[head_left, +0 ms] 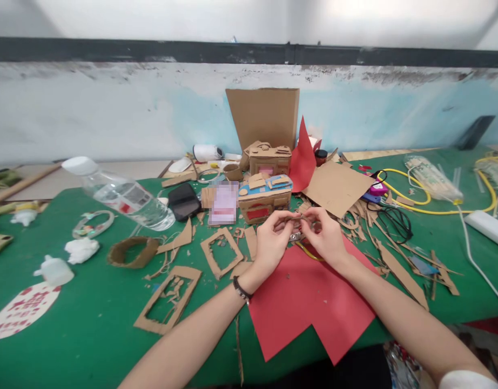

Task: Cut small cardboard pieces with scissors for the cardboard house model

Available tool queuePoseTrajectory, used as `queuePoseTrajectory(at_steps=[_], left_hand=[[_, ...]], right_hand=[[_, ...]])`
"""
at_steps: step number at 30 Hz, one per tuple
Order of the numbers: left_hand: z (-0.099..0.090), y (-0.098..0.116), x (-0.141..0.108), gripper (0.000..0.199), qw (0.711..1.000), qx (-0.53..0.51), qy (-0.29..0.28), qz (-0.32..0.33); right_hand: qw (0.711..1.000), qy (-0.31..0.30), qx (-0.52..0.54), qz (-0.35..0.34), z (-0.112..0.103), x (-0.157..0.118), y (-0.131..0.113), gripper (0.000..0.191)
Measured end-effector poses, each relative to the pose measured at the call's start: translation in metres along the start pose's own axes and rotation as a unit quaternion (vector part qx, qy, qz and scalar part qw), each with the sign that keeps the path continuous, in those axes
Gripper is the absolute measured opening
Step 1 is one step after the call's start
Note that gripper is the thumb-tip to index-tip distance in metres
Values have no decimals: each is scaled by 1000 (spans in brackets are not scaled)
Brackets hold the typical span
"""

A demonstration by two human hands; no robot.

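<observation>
Both hands meet above the red paper sheet (305, 308). My left hand (273, 240) is closed, its fingertips pinching one end of a small thin brown piece (296, 218) that looks like cardboard. The other end lies between the thumb and fingers of my right hand (324, 237). Something metallic with a yellow part shows just below the fingertips, partly hidden. Behind the hands stands a small cardboard model with a blue top (265, 200), and a plain cardboard model (269, 162) is behind it.
Cardboard frames (168, 300) and scraps lie to the left, near a brown ring (132, 252) and a tilted water bottle (123, 197). A phone-like black object (184, 201) lies farther back. Strips, a yellow cable (411, 208) and a white power strip (488, 228) are at the right.
</observation>
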State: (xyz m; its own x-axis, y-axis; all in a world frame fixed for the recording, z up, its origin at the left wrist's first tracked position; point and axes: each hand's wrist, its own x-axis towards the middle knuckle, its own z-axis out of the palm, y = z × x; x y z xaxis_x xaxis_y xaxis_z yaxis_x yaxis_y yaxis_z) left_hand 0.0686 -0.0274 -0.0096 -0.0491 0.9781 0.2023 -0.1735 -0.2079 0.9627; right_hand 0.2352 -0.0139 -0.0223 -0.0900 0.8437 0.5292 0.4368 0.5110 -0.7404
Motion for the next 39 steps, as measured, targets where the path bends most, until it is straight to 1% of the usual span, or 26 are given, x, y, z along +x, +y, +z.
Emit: queuePoseTrajectory(at_steps=[5, 10, 12, 15, 18, 20, 23, 29, 32, 35, 39], left_hand=[[2, 0, 0, 23, 999, -28, 2, -34], [1, -1, 4, 32, 995, -58, -3, -80], [-1, -2, 6, 38, 994, -61, -10, -85], [-5, -3, 9, 50, 995, -54, -16, -79], [-9, -3, 12, 55, 998, -32, -1, -63], [-10, -3, 14, 52, 999, -16, 9, -48], [-11, -1, 15, 46, 999, -8, 3, -42], [-11, -2, 12, 45, 997, -8, -4, -71], [-11, -4, 10, 41, 996, 4, -23, -81], [-11, -4, 10, 40, 996, 29, -41, -75], [-9, -1, 10, 37, 996, 29, -38, -71]], right_hand=[[997, -19, 45, 53, 0, 1, -3, 15], [988, -37, 107, 102, -1, 3, -8, 18], [979, -56, 152, 121, -2, 5, -8, 21], [957, -104, 222, 153, -4, 7, -6, 23], [943, -147, 242, 173, -6, 8, -6, 24], [943, -165, 233, 171, -8, 9, -6, 23], [951, -175, 211, 145, -9, 9, -8, 20], [972, -157, 145, 98, -10, 9, -9, 15], [978, -151, 115, 91, -12, 10, -10, 14], [978, -148, 112, 94, -14, 11, -11, 16], [981, -137, 111, 85, -14, 12, -13, 18]])
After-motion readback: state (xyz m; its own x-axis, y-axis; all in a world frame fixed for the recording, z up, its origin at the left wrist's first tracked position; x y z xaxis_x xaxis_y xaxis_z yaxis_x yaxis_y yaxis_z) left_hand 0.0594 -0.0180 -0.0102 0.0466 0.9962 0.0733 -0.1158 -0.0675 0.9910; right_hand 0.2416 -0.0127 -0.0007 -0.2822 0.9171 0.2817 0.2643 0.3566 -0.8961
